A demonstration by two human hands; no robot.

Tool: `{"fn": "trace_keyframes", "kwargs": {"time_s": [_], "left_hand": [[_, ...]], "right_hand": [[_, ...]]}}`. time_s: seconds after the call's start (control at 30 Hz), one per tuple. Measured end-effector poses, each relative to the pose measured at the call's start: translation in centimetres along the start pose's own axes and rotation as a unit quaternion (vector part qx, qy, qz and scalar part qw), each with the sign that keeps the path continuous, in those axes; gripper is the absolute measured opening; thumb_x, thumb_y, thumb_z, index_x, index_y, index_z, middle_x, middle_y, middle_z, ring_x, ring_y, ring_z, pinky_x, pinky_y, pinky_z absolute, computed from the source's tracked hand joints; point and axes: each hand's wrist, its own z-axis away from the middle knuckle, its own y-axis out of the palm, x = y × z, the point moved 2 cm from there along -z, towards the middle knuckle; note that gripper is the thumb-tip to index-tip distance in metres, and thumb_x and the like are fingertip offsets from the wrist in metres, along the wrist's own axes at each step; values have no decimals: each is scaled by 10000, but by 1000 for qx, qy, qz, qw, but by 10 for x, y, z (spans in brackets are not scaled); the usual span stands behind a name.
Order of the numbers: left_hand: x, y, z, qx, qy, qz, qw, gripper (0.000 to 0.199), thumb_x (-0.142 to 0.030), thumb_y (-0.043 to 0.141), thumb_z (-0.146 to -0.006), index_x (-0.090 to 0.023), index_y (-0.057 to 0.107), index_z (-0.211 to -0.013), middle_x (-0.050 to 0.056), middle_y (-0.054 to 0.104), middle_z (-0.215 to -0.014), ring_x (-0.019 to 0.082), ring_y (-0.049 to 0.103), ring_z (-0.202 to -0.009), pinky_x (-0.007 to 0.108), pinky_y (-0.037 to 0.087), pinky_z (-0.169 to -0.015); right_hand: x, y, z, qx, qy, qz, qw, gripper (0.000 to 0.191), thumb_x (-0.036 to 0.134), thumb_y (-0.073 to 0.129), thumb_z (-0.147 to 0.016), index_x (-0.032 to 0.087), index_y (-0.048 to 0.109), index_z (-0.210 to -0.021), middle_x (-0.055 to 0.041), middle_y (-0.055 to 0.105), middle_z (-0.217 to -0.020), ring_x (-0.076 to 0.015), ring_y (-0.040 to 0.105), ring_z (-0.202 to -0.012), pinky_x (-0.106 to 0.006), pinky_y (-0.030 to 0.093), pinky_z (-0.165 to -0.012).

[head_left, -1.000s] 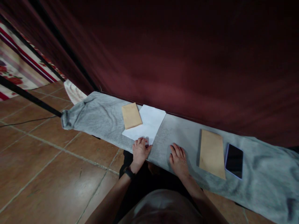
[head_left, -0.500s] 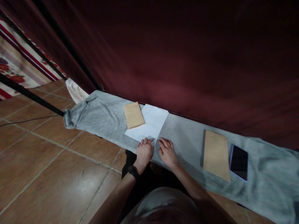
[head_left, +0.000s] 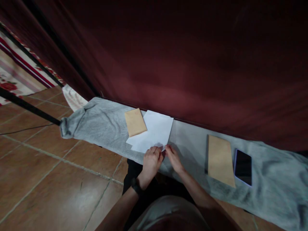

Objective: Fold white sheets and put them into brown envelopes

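White paper sheets (head_left: 157,130) lie slightly fanned on the grey cloth. At their near edge is my left hand (head_left: 151,160), its fingers curled over the paper; a dark band circles that wrist. My right hand (head_left: 173,158) pinches the near right corner of the paper, close beside the left. The thumbs and the gripped edge are mostly hidden. A small tan envelope (head_left: 135,122) overlaps the sheets' left side.
A larger stack of tan envelopes (head_left: 220,160) and a dark-screened phone (head_left: 243,167) rest on the grey cloth (head_left: 101,123) at the right. A dark red curtain (head_left: 168,64) hangs behind. Left are a black pole (head_left: 29,107) and tiled floor (head_left: 48,179).
My right hand has closed from spread fingers to a pinch at the paper's corner. My left hand has shifted slightly right, fingers more curled. The top sheet lies a little differently, and the view has moved slightly.
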Motion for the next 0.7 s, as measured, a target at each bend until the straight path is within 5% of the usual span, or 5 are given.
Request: {"fn": "trace_keyframes", "kwargs": {"time_s": [0.17, 0.33, 0.5, 0.7], "left_hand": [[-38, 18, 18, -6, 98, 20, 995, 249, -215, 522, -975, -197, 626, -1200, 89, 682, -1204, 255, 611, -1138, 425, 458, -1032], [-30, 32, 27, -1, 166, 6, 986, 492, -247, 537, -976, -218, 461, -1460, 95, 501, -1524, 281, 440, -1421, 511, 331, -1189], [-13, 50, 25, 20, 182, -22, 983, 475, -179, 461, -982, -237, 498, -1451, 78, 491, -1545, 260, 445, -1433, 500, 341, -1202], [-13, 68, 27, 39, 217, -45, 974, 491, -162, 432, -981, -236, 505, -1461, 60, 529, -1518, 250, 445, -1438, 500, 308, -1224]], "right_hand": [[-13, -23, 16, -7, 100, -132, 986, 375, 406, 390, -948, 232, 708, -1046, -48, 768, -873, -200, 713, -730, -286, 559, -603], [-48, -68, 47, -53, 245, -255, 934, 307, 491, 577, -812, 239, 711, -924, -16, 704, -732, -179, 618, -566, -273, 495, -460], [-74, -98, 76, -109, 284, -231, 924, 377, 533, 607, -771, 206, 674, -947, 5, 643, -707, -152, 570, -513, -261, 477, -425], [-89, -103, 101, -114, 264, -190, 939, 341, 493, 529, -842, 231, 665, -1012, -20, 658, -756, -169, 593, -511, -299, 527, -431]]}}
